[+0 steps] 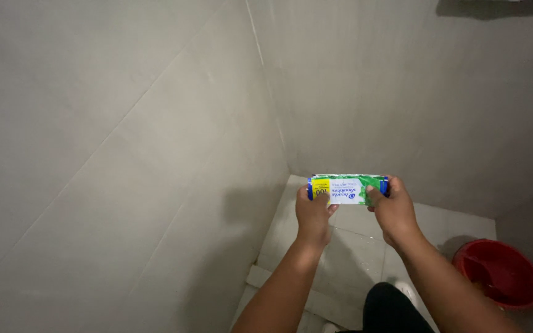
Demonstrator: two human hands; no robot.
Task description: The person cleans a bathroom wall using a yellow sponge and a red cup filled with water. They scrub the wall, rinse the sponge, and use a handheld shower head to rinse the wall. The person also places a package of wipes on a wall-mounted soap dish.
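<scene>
Both arms extend forward, left hand (314, 214) and right hand (393, 211) raised level, fingers curled in a grip.

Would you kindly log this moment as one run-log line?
left hand: grips sachet's left end | right hand: grips right end | green-and-white sachet: level, held out | red bucket: floor, right

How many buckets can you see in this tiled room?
1. A red bucket sits on the tiled floor at lower right, beside the person's right forearm. Others could be out of frame.
</scene>
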